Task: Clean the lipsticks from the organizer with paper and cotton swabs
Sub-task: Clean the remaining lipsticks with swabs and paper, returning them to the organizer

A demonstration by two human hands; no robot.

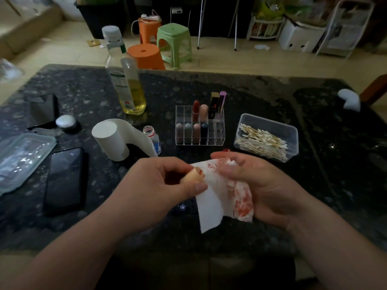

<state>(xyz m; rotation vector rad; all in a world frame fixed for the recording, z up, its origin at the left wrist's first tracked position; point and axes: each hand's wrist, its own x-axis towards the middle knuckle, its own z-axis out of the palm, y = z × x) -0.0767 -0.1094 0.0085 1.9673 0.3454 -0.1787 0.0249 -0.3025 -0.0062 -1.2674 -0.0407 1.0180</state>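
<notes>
**Lipstick against stained paper at table's near edge**

Left hand [159, 185] grips a peach lipstick [192, 176], fingers + thumb curled round it, its end pointing right into a sheet of paper [219, 197]. Right hand [261, 185] holds that paper w/ fingers wrapped over it. The sheet has red-orange smears, esp. on its right part, and a clean white corner hangs down. Both hands are over the near edge of the table [272, 97], approx. mid-width.

The clear organizer [218, 135] stands at table ctr, beyond the hands and apart from them. Its front row has four lipsticks. The back row has more, incl. a dark red one [196, 110], a pale pink one and two taller tubes.

Cotton swabs [261, 139] lie heaped in a clear tub [270, 122] just right of the organizer.

A paper roll [111, 141] sits left of the organizer, w/ a strip unwound to its right. A small open bottle [154, 137] stands btwn that strip and the organizer. A tall oil bottle [125, 80] stands behind the roll, toward the far edge.

A phone [65, 178] lies screen-up toward the near-left corner, w/ a clear pouch [21, 158] beside it at the left edge.
</notes>
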